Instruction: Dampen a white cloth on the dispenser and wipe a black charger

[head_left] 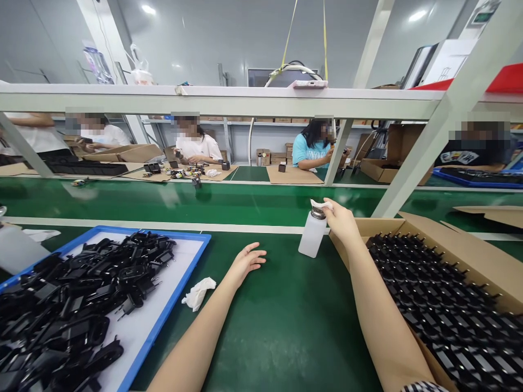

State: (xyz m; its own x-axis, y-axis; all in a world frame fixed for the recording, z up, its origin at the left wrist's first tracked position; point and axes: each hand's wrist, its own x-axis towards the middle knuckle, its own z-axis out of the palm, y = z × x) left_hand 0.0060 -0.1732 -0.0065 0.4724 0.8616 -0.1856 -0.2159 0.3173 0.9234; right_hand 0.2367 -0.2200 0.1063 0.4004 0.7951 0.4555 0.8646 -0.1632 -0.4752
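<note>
My right hand (342,219) pinches a white tissue (317,204) against the metal top of a translucent white dispenser bottle (312,235). The bottle leans slightly in the view, and I cannot tell whether its base rests on the bench. Over the green bench surface (278,326), my left hand (246,263) is open with its fingers apart and nothing in it. A crumpled white tissue (198,294) lies left of that hand, beside a blue-rimmed tray (192,256). Black plug adapters (102,283) with pins are heaped in the tray.
At right, an open cardboard box (476,272) holds rows of black adapters (433,294), pins up. A slanted white post (425,120) rises behind it. A white shelf beam (229,100) crosses ahead. Several co-workers sit beyond the green belt (245,201). A white container (18,247) stands far left.
</note>
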